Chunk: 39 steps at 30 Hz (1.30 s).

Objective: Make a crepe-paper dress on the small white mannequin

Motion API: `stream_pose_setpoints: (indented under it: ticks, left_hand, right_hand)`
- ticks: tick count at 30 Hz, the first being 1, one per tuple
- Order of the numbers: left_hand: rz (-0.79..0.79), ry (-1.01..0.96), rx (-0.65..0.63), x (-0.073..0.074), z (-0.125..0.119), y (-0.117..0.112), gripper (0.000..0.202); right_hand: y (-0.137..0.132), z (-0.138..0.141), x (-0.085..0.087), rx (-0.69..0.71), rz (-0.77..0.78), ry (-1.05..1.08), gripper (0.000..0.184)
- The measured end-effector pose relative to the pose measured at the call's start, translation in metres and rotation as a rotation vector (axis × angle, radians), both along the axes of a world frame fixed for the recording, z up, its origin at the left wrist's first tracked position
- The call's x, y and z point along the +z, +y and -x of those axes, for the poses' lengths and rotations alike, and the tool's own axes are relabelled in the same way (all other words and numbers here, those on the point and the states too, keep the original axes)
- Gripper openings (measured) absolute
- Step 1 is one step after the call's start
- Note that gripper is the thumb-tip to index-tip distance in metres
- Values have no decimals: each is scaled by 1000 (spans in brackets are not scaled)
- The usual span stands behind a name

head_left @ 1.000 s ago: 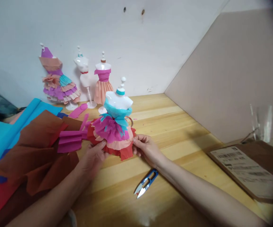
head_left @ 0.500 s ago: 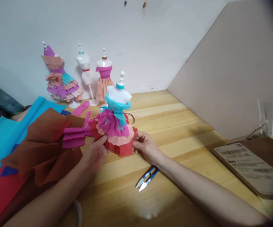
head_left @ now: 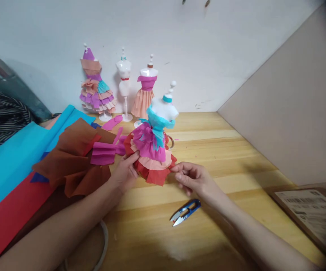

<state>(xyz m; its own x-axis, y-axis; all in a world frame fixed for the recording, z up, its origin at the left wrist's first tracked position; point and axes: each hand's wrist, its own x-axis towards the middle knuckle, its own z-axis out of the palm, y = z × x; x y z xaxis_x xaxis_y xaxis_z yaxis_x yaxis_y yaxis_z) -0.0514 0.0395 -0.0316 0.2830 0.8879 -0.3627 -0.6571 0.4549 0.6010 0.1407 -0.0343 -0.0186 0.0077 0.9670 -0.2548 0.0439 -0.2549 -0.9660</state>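
At the centre of the frame, a small white mannequin (head_left: 164, 109) in a layered paper dress (head_left: 151, 154) is standing on a wooden worktop (head_left: 208, 150), leaning slightly toward the left. The left hand (head_left: 125, 174) is closing its grip on the red lower ruffle at the dress's left side, thumb and fingers pinching the paper. The right hand (head_left: 192, 178), just right of the dress, is holding its fingers curled with the tips meeting at the hem's right edge; whether it is actually pinching the paper cannot be told. The dress is showing a teal bodice, a magenta fringed layer, a peach layer and a red skirt at the bottom.

Below the right hand, in the lower centre, blue thread snips (head_left: 185, 212) are lying on the worktop, apart from both hands. To the left of the dress, a folded magenta paper fan (head_left: 103, 153) is resting on a heap of brown crepe paper (head_left: 72, 165), with teal sheets (head_left: 13, 158) and red sheets (head_left: 7, 218) spreading toward the lower left corner.

Along the white wall in the upper centre, three more mannequins are standing in a row: one in a ruffled multicolour gown (head_left: 95, 90), one bare (head_left: 124, 75), one in a magenta top and peach skirt (head_left: 146, 94). A labelled cardboard parcel (head_left: 312, 214) is lying at the lower right edge.
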Motion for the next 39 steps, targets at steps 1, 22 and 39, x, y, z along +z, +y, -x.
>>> stream_pose_setpoints:
  ticks: [1,22,39]
  left_hand:
    - [8,-8,-3,0,0,0,40]
    - [-3,-75,9,-8,0,-2,23]
    - [161,38,-36,18,0,-15,17]
  right_hand:
    - [-2,5,-2,-5,7,30,50]
    - [-4,27,-16,-168,-67,194,41]
    - [-4,32,-11,-140,-201,61,35]
